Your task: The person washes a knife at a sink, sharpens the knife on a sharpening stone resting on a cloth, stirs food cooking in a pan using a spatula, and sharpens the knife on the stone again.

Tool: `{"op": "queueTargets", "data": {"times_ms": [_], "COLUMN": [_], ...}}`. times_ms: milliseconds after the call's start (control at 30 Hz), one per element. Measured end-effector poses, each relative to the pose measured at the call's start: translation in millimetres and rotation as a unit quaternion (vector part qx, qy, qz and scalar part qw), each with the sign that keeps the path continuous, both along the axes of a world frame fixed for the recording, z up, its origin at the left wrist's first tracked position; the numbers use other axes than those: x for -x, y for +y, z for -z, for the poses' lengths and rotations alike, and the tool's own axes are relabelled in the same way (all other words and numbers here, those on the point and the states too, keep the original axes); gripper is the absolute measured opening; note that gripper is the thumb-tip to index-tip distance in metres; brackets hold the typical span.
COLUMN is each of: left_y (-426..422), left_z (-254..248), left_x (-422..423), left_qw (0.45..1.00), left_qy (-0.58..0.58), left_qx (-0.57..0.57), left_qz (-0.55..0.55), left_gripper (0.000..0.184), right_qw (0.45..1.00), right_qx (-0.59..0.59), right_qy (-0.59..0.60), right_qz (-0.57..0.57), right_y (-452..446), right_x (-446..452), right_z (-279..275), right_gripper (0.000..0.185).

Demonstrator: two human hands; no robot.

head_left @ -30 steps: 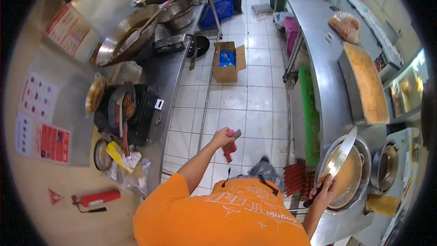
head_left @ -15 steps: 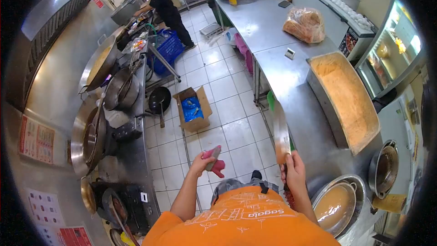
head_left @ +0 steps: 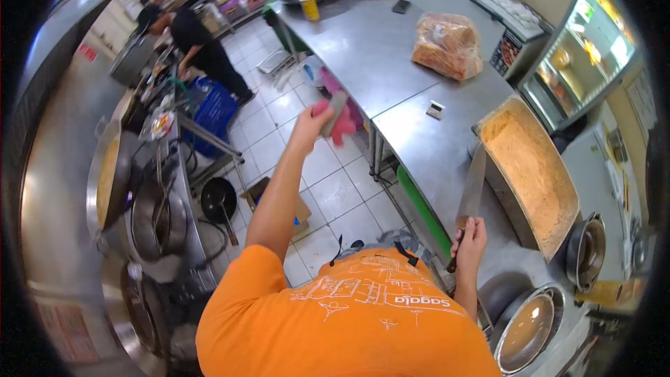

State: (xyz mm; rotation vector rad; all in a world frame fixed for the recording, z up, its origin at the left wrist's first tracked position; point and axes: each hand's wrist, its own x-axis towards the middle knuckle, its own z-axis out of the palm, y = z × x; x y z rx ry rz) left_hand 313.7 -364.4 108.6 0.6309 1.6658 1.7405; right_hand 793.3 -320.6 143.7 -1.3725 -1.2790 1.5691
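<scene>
My left hand (head_left: 312, 128) is stretched forward over the floor, closed around a grey flat block (head_left: 335, 113) together with a pink cloth (head_left: 343, 128). The block's exact kind is not clear. At the edge of the steel table (head_left: 412, 136), my right hand (head_left: 470, 241) grips a large knife (head_left: 473, 192) by its handle, the broad blade pointing up and away from me. Beside the blade stands a deep metal tray (head_left: 534, 174) of pale orange breading-like powder. Close to my right forearm is a metal bowl (head_left: 551, 307) of light brown liquid.
A plastic bag of orange-brown food (head_left: 448, 45) and a small white device (head_left: 435, 109) lie on the table. Woks and pans (head_left: 155, 220) line the left side. A cardboard box (head_left: 303, 215) sits on the floor. A person in black (head_left: 199, 49) stands farther back.
My left hand has swung forward and up with the block and cloth. The knife has shifted right over the table beside the tray. My view has turned; the other person leans lower.
</scene>
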Motion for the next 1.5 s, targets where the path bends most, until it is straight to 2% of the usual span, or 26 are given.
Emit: {"op": "queueTargets", "data": {"times_ms": [67,133,167,267,300,400,433,500,533,567,667,700,733,800,833,933,1000,1067,1100,1200,1300,1400,1500], "left_y": [65,126,158,235,245,272,273,277,272,269,274,276,277,271,272,272,280,268,267,264,264,257,256], "left_z": [-24,-11,0,71,80,169,160,136,122,97,99,96,100,116,126,131,121,112,109,96,62,70,85], "left_x": [40,82,100,138,140,173,172,176,173,164,185,191,200,213,224,257,268,276,284,315,329,324,310], "left_qw": [0.996,0.991,0.988,0.992,0.977,0.893,0.9,0.87,0.852,0.784,0.774,0.769,0.804,0.863,0.875,0.818,0.804,0.791,0.818,0.839,0.748,0.677,0.665], "left_qy": [-0.034,-0.089,-0.116,-0.064,0.09,0.334,0.343,0.421,0.458,0.556,0.589,0.575,0.527,0.416,0.398,0.486,0.515,0.539,0.508,0.477,0.592,0.632,0.641], "left_qx": [-0.056,-0.043,-0.04,0.07,0.178,0.301,0.269,0.254,0.251,0.277,0.207,0.23,0.211,0.175,0.134,0.118,0.107,0.112,0.077,0.011,-0.065,-0.055,-0.018], "left_qz": [0.054,0.085,0.097,0.08,0.082,0.028,0.027,0.022,0.024,0.013,0.105,0.159,0.177,0.228,0.241,0.285,0.276,0.268,0.258,0.262,0.292,0.375,0.384], "left_gripper": [0.043,0.044,0.044,0.053,0.063,0.072,0.074,0.076,0.076,0.065,0.049,0.034,0.032,0.029,0.03,0.026,0.026,0.025,0.022,0.032,0.044,0.053,0.055], "right_qw": [0.999,0.996,0.994,0.99,0.99,0.991,0.993,0.996,0.999,0.999,0.994,0.993,0.977,0.935,0.932,0.939,0.948,0.945,0.941,0.933,0.929,0.924,0.934], "right_qx": [0.004,0.013,0.016,0.013,0.011,0.025,0.031,0.041,0.02,-0.002,-0.017,-0.015,-0.138,-0.269,-0.271,-0.236,-0.19,-0.129,-0.098,-0.12,-0.14,-0.164,-0.157], "right_qy": [-0.006,-0.008,-0.011,-0.013,-0.008,-0.034,-0.021,0.001,-0.025,-0.048,-0.09,-0.098,-0.135,-0.198,-0.212,-0.235,-0.238,-0.263,-0.273,-0.272,-0.272,-0.277,-0.249], "right_qz": [0.043,0.089,0.107,0.137,0.141,0.125,0.112,0.075,0.041,0.01,-0.053,-0.064,-0.093,-0.119,-0.111,-0.09,-0.088,-0.144,-0.177,-0.2,-0.207,-0.208,-0.203], "right_y": [5,11,18,48,63,115,132,167,183,197,232,245,264,291,300,302,304,305,306,304,300,293,288], "right_x": [8,21,31,66,82,135,154,195,210,226,281,303,316,351,372,425,471,504,517,542,553,561,564], "right_z": [9,15,18,33,37,43,38,25,22,19,19,23,56,105,120,147,148,138,134,137,144,151,157], "right_gripper": [0.025,0.025,0.025,0.024,0.024,0.023,0.023,0.022,0.022,0.023,0.024,0.025,0.026,0.029,0.03,0.03,0.031,0.036,0.04,0.04,0.039,0.034,0.032]}}
